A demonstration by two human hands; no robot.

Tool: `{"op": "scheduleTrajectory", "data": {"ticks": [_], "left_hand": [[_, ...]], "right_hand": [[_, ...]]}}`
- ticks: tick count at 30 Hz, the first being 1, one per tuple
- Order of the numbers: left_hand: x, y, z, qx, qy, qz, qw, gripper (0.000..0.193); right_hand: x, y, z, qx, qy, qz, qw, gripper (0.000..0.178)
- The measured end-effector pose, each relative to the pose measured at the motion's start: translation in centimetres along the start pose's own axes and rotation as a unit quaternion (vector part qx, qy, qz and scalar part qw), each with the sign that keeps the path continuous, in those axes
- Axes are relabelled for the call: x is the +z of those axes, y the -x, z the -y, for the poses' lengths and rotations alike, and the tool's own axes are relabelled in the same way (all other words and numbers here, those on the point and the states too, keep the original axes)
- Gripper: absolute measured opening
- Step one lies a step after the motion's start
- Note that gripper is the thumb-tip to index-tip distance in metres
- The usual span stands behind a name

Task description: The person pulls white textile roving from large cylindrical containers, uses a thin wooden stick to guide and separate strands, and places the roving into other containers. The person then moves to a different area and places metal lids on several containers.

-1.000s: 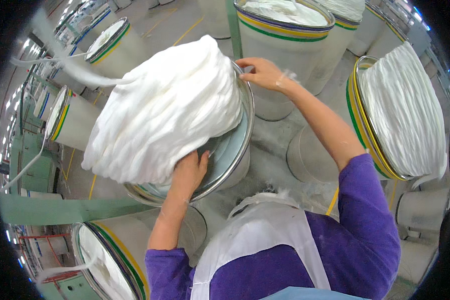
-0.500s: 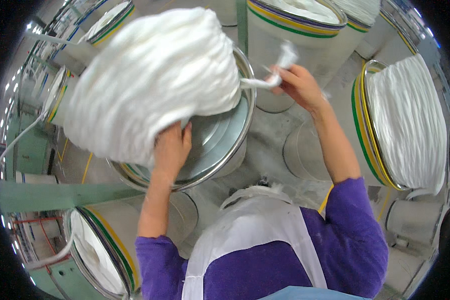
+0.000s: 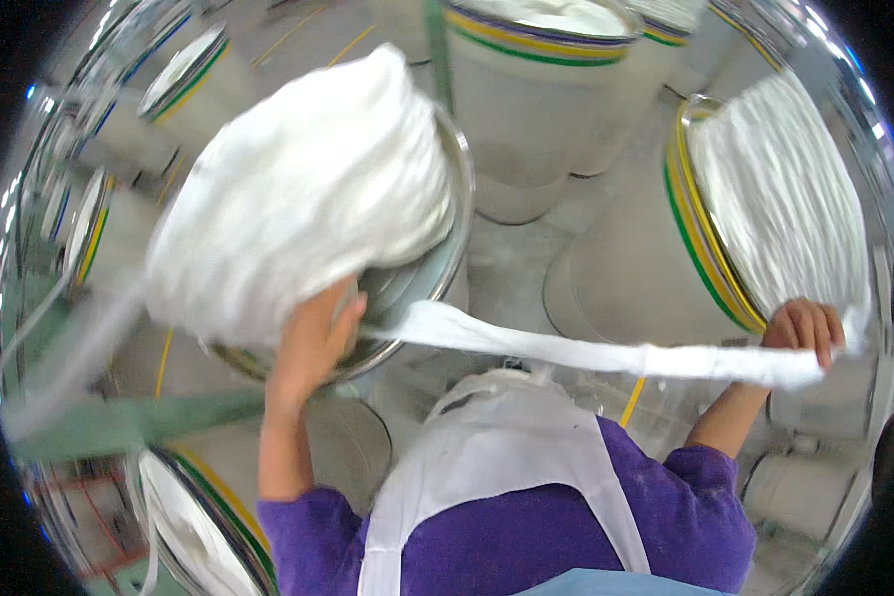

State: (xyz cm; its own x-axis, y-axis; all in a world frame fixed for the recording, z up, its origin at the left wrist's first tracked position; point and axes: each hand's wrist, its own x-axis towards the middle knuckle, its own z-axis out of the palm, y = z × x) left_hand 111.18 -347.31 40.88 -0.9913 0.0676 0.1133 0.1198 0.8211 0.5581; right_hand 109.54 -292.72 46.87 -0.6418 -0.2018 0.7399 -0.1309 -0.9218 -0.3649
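The white fibre pile [image 3: 298, 189] leans over the rim of the left can [image 3: 466, 164]. The left hand [image 3: 316, 338] rests at its lower edge, thumb apart, fingertips hidden (whether they grip, I cannot tell). The right hand [image 3: 805, 330] pinches the far end of a white strip [image 3: 566, 348], just beside the right can [image 3: 616, 273]. Judgement: good handling calls for light, even tension and steady support beneath the pile.

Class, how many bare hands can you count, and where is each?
2. The left hand is at the lower edge of the big white fibre pile, partly hidden; the right hand grips the white strip at right.
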Motion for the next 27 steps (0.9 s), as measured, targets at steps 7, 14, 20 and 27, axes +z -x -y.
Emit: {"op": "scheduleTrajectory", "data": {"ticks": [7,14,20,27], "left_hand": [[0.3,10.8,3.8,0.052,-0.167,-0.037,0.984,0.038],[4.3,10.4,2.6,0.020,-0.218,-0.133,0.967,0.031],[8.4,9.2,-2.4,0.068,-0.276,-0.255,0.924,0.032],[10.8,7.5,-4.3,0.128,-0.295,-0.333,0.887,0.032]], "right_hand": [[4.5,8.8,5.7,0.328,0.619,-0.397,0.594,0.051],[2.7,8.3,8.2,0.320,0.809,-0.335,0.361,0.033],[0.6,8.1,12.2,0.352,0.885,-0.119,0.280,0.031],[-2.8,10.4,13.7,0.364,0.903,0.033,0.225,0.031]]}}
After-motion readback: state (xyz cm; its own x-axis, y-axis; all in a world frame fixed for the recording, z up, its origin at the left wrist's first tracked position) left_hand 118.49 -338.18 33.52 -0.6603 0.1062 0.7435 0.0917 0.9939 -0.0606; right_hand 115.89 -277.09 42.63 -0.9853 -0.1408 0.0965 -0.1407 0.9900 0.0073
